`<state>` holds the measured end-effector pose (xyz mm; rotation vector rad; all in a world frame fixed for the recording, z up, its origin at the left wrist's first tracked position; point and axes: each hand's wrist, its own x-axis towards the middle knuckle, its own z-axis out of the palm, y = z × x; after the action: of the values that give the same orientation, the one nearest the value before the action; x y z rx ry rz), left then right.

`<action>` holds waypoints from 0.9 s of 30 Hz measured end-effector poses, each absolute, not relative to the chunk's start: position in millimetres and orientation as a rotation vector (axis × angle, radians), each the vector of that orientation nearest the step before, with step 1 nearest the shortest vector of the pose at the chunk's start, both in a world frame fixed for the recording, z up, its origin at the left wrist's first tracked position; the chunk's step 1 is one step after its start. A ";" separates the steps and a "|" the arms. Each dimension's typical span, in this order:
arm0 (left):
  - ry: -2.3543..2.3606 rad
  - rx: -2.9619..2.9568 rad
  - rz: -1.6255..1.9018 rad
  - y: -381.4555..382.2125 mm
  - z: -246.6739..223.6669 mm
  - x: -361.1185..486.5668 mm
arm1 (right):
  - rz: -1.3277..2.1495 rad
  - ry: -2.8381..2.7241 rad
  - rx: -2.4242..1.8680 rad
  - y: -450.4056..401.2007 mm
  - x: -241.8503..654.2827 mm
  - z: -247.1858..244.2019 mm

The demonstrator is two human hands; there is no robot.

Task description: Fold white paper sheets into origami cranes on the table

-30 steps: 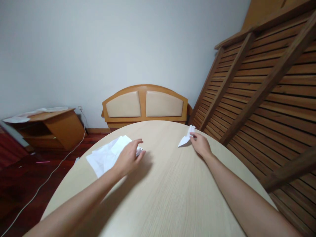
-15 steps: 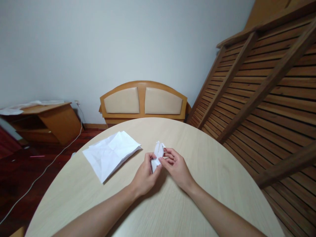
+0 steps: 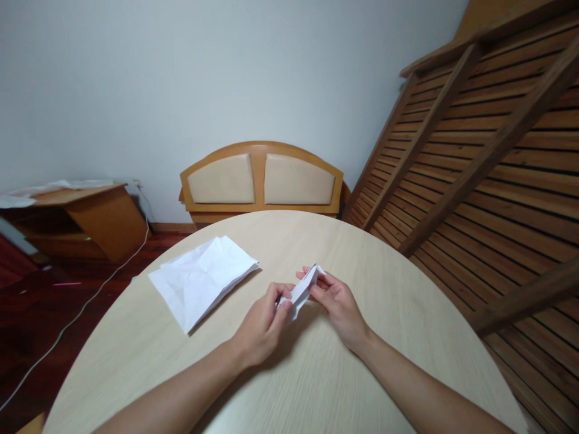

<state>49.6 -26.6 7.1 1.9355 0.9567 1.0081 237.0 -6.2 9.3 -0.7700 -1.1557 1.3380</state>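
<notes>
A small piece of folded white paper (image 3: pixel 302 290) is held between my two hands, just above the table. My left hand (image 3: pixel 263 322) pinches its lower left end between thumb and fingers. At the upper right end, my right hand (image 3: pixel 337 304) grips the paper, its thumb in front and its fingers partly hidden behind. The paper slants up to the right, and its underside is out of sight. To the left of my hands lies a stack of creased white paper sheets (image 3: pixel 203 277).
The round pale wooden table (image 3: pixel 389 361) is under my hands. Beyond its far edge stands a headboard (image 3: pixel 260 181) with cream panels. A slatted wooden frame (image 3: pixel 452 181) leans at the right. A low desk (image 3: pixel 104 217) and a white cable (image 3: pixel 94 310) are at the left.
The folded paper has turned from nearly upright to slanting up to the right. My right hand has shifted a little right, holding its far end. The paper stack lies as before.
</notes>
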 end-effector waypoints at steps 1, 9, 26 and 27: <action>0.991 1.979 0.992 -26.3 5.7 49.2 | 1.318 -1.158 -0.777 -5.1 236.3 9.1; 1.196 2.184 0.948 -26.0 2.8 49.8 | 1.165 -1.260 -0.830 -9.2 233.4 11.7; 1.236 2.209 0.955 -24.1 5.7 50.0 | 0.981 -1.183 -0.900 -5.3 243.7 18.4; 1.238 2.210 0.963 -23.8 5.7 50.0 | 0.973 -1.153 -0.904 -4.4 244.0 17.6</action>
<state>50.0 -23.8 5.7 2.2099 1.2378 0.9633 244.0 -4.4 17.6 -0.9042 -1.1530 0.9733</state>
